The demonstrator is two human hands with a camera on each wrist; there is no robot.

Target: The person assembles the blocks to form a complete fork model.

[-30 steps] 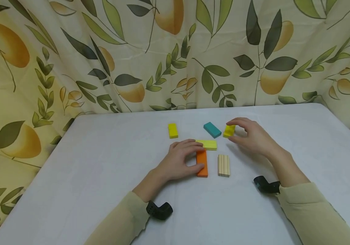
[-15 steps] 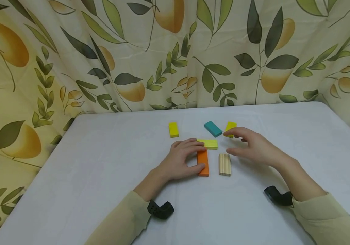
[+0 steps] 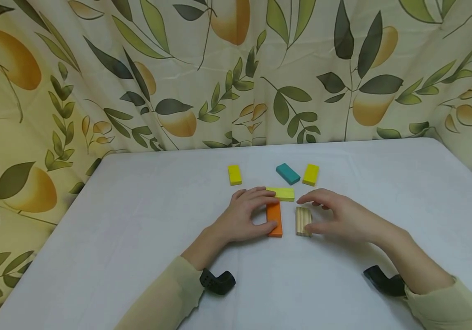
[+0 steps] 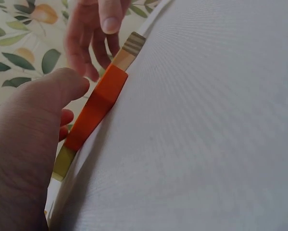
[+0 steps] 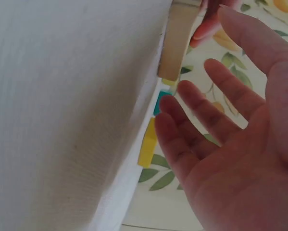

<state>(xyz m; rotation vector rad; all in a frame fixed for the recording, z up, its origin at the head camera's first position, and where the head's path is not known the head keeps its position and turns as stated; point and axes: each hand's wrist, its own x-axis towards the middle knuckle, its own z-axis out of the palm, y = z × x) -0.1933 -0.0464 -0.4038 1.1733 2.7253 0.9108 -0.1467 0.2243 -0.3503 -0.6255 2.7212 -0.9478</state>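
Note:
In the head view my left hand lies over the left side of an orange block, its thumb tip over that block and its fingertips by a lime-yellow block. Whether the thumb touches is unclear. My right hand hovers at a ridged bare-wood block, thumb near its right side and index finger beyond its far end. In the right wrist view its fingers are spread and relaxed, apart from the wooden block. The left wrist view has the orange block beside my left thumb.
Farther back lie a yellow block, a teal block set at an angle, and another yellow block. All rest on a white-covered table. A fruit-patterned curtain hangs behind the table's far edge.
My right hand has let go of the right-hand yellow block and drawn back toward me to the wooden block. That yellow block lies uncovered. My left hand keeps its place.

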